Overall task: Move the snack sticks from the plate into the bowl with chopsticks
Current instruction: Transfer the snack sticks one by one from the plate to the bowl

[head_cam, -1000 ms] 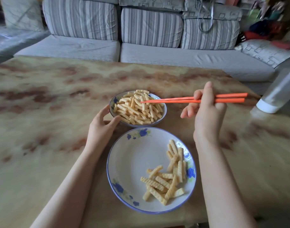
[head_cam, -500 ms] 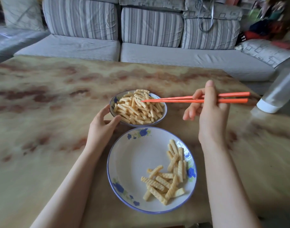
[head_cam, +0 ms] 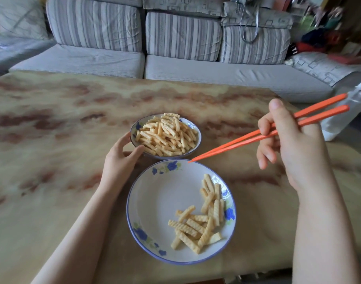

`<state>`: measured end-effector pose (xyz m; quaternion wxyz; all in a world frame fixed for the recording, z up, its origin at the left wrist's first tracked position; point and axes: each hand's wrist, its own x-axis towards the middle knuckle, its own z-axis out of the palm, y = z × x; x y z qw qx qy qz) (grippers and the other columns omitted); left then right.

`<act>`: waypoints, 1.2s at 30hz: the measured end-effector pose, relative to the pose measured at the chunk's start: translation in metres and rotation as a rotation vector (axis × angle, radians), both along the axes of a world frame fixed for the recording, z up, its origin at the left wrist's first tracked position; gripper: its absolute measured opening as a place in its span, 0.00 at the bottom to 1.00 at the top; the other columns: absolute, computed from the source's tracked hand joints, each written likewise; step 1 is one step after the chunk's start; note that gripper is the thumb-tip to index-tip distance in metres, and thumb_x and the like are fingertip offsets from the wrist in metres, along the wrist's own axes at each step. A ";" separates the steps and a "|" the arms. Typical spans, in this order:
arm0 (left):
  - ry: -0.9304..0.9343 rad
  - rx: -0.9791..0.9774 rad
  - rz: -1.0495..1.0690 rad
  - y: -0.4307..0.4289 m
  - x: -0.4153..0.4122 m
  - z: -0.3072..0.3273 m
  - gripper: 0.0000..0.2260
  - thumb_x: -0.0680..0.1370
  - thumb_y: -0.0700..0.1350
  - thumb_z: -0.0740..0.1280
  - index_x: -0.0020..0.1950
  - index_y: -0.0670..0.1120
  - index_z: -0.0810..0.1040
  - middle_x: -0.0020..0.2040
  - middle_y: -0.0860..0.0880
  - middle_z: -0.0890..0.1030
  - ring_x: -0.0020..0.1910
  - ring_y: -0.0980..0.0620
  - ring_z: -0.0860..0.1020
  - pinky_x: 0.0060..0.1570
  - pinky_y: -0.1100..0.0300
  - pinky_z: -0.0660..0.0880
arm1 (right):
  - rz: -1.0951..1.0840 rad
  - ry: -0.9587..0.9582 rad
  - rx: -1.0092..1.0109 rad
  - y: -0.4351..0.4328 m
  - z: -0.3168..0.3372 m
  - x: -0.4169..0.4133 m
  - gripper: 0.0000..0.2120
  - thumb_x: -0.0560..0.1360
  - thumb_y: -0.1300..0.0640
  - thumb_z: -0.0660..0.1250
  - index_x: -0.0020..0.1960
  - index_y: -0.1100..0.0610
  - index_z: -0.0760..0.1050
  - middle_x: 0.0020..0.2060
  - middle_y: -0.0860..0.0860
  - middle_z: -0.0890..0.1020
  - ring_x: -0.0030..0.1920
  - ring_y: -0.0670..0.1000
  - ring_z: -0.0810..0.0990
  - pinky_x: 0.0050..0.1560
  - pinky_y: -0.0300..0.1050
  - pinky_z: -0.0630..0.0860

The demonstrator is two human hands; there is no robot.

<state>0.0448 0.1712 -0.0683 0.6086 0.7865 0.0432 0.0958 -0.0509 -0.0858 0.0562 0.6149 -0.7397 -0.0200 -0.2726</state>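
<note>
A white plate (head_cam: 155, 201) with blue flowers lies near the table's front edge, with several ridged snack sticks (head_cam: 198, 222) on its right half. Just behind it stands a small bowl (head_cam: 196, 148) heaped with the same sticks. My left hand (head_cam: 120, 160) grips the bowl's left rim. My right hand (head_cam: 292, 144) holds a pair of orange chopsticks (head_cam: 247, 138). Their tips are together, carry nothing, and hover over the plate's far rim.
The marbled brown table (head_cam: 52, 160) runs back to a grey striped sofa (head_cam: 175, 58). A clear bottle with a white cap (head_cam: 343, 119) leans at the table's right edge, behind the chopsticks' back ends.
My right hand has swung the chopsticks from level over the bowl to slanting down, tips now over the plate's far rim. The left hand stays on the bowl.
</note>
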 end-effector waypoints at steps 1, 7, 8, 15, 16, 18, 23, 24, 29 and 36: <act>0.004 -0.003 -0.001 0.000 0.000 0.000 0.21 0.77 0.45 0.70 0.70 0.53 0.74 0.45 0.53 0.85 0.41 0.54 0.84 0.52 0.56 0.79 | 0.009 -0.026 0.016 -0.001 0.002 -0.002 0.23 0.82 0.53 0.58 0.28 0.53 0.69 0.28 0.58 0.69 0.16 0.50 0.64 0.18 0.40 0.64; -0.009 0.020 -0.002 -0.001 -0.001 0.002 0.21 0.77 0.45 0.70 0.70 0.53 0.74 0.46 0.56 0.84 0.34 0.63 0.81 0.41 0.67 0.74 | 0.010 0.055 -0.168 -0.010 0.011 -0.014 0.23 0.81 0.50 0.58 0.29 0.55 0.70 0.28 0.69 0.66 0.16 0.55 0.66 0.20 0.42 0.63; -0.010 0.017 -0.003 -0.001 -0.001 0.003 0.21 0.77 0.45 0.70 0.70 0.53 0.74 0.44 0.58 0.83 0.34 0.65 0.81 0.41 0.67 0.74 | 0.005 0.073 -0.181 -0.011 0.011 -0.014 0.23 0.81 0.50 0.58 0.29 0.55 0.70 0.25 0.67 0.66 0.16 0.56 0.66 0.20 0.40 0.63; -0.012 -0.002 0.006 -0.002 -0.002 0.003 0.19 0.77 0.45 0.70 0.67 0.55 0.75 0.42 0.61 0.82 0.35 0.64 0.82 0.45 0.64 0.76 | -0.014 0.175 -0.181 -0.014 0.008 -0.012 0.23 0.81 0.49 0.59 0.30 0.59 0.67 0.16 0.53 0.63 0.15 0.55 0.66 0.20 0.38 0.62; -0.011 -0.006 0.007 -0.002 -0.002 0.003 0.19 0.77 0.45 0.70 0.67 0.55 0.75 0.42 0.61 0.82 0.36 0.62 0.82 0.47 0.63 0.77 | -0.006 0.200 -0.179 -0.014 0.006 -0.011 0.23 0.81 0.49 0.58 0.30 0.58 0.68 0.15 0.53 0.63 0.15 0.55 0.67 0.20 0.39 0.62; -0.002 -0.013 0.007 -0.001 -0.002 0.003 0.20 0.77 0.45 0.70 0.68 0.56 0.75 0.43 0.57 0.84 0.38 0.57 0.83 0.49 0.59 0.78 | 0.013 0.245 -0.162 -0.013 0.002 -0.008 0.23 0.81 0.49 0.58 0.31 0.58 0.68 0.15 0.54 0.63 0.15 0.55 0.67 0.21 0.40 0.61; -0.003 -0.022 -0.005 0.000 0.000 0.000 0.19 0.77 0.45 0.70 0.67 0.56 0.75 0.44 0.54 0.85 0.41 0.53 0.84 0.52 0.55 0.79 | -0.019 0.243 -0.083 -0.008 -0.007 0.001 0.22 0.81 0.49 0.57 0.32 0.59 0.67 0.17 0.53 0.64 0.15 0.53 0.66 0.21 0.39 0.61; -0.002 -0.020 -0.003 0.000 0.000 0.000 0.19 0.77 0.45 0.70 0.67 0.56 0.75 0.44 0.53 0.85 0.41 0.53 0.84 0.53 0.54 0.79 | -0.031 0.222 -0.049 -0.008 -0.007 0.002 0.22 0.82 0.49 0.58 0.32 0.59 0.67 0.19 0.53 0.66 0.15 0.52 0.66 0.20 0.39 0.62; 0.001 -0.001 0.006 0.000 0.002 -0.001 0.21 0.77 0.45 0.70 0.69 0.54 0.74 0.48 0.50 0.85 0.38 0.56 0.84 0.46 0.60 0.78 | -0.060 0.045 0.239 -0.006 -0.005 0.007 0.19 0.82 0.55 0.57 0.34 0.58 0.65 0.27 0.46 0.72 0.16 0.46 0.62 0.19 0.39 0.64; 0.017 -0.001 0.011 -0.001 0.000 0.001 0.21 0.77 0.46 0.70 0.69 0.55 0.74 0.44 0.50 0.85 0.36 0.58 0.83 0.44 0.63 0.76 | -0.148 -0.051 0.401 0.022 -0.023 0.029 0.20 0.83 0.55 0.56 0.32 0.57 0.65 0.21 0.46 0.69 0.16 0.47 0.63 0.20 0.39 0.64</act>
